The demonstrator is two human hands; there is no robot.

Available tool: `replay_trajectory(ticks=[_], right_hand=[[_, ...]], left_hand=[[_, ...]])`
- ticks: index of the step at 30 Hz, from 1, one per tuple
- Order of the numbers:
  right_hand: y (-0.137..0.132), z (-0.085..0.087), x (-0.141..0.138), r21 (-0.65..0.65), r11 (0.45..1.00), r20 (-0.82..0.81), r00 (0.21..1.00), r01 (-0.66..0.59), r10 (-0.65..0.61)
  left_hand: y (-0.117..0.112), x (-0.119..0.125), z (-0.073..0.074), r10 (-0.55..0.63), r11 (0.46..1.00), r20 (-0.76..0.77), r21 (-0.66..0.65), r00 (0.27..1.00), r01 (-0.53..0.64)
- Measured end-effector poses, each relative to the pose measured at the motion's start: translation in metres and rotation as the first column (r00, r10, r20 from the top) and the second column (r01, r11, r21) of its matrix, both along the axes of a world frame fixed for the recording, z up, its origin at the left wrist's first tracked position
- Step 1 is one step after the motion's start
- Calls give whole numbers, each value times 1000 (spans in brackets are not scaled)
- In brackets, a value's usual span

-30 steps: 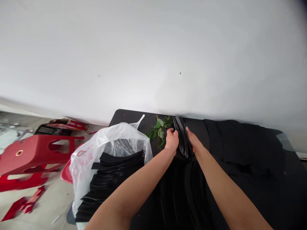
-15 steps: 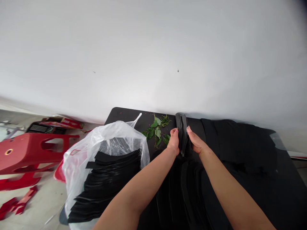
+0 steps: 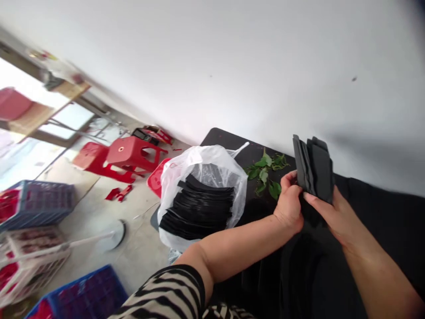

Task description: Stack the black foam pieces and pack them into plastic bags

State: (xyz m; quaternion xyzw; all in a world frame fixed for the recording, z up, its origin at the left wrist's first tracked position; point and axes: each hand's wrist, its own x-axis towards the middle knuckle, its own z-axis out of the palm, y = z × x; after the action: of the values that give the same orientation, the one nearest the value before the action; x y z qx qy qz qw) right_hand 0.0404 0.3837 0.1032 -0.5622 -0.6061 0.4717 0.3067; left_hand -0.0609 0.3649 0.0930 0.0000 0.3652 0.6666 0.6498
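Observation:
Between my two hands is a stack of flat black pieces [image 3: 314,166], raised above the black table and standing on edge. My left hand [image 3: 289,201] is closed on the stack's left side, its fingers behind and its thumb in front. My right hand [image 3: 332,212] grips the lower right part, thumb across the front; most of its fingers are hidden behind the pieces. What the pieces are made of I cannot tell. Left of my hands, a white plastic bag [image 3: 237,173] stands open, with many similar black strips [image 3: 199,208] layered inside.
Green leafy sprigs [image 3: 264,173] lie on the black table [image 3: 221,136] near the white wall. More black material [image 3: 381,208] covers the table's right side. On the floor at left are red stools [image 3: 128,153], a blue crate [image 3: 86,294], a grey-blue crate [image 3: 46,199] and a white crate [image 3: 40,248].
My hands have lifted the black stack off the table and now grip it from both sides. The view has swung left, showing crates and more floor.

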Motion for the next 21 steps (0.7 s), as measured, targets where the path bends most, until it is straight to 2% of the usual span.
replay_trajectory(ticks=[2,5,7,9,12,15,17,19,21], right_hand=[[-5,30,-20,96,985,68,988,-141,135],[-15,65,-65,187,921,91,939,-342,331],[-20,76,-102,223,862,75,890,-455,450],[-21,77,-141,270,782,58,820,-562,569],[-15,59,-194,337,617,104,679,-711,726],[-6,26,-229,296,461,215,529,-836,821],[0,2,-240,198,406,275,448,-892,850],[5,-19,-244,70,386,323,387,-920,864],[10,-33,-248,-48,382,361,340,-923,868]], left_hand=[[-13,-25,31,84,995,18,57,996,-85],[-40,-73,70,190,975,-19,124,982,-186],[-56,-108,84,270,955,-47,137,962,-262],[-69,-142,85,361,928,-72,121,930,-352],[-80,-185,65,475,880,-85,59,876,-472],[-84,-212,27,540,838,-19,-76,841,-540],[-84,-219,-2,559,816,38,-204,828,-541],[-82,-221,-27,568,793,73,-314,820,-522],[-77,-221,-44,577,772,87,-381,812,-508]])
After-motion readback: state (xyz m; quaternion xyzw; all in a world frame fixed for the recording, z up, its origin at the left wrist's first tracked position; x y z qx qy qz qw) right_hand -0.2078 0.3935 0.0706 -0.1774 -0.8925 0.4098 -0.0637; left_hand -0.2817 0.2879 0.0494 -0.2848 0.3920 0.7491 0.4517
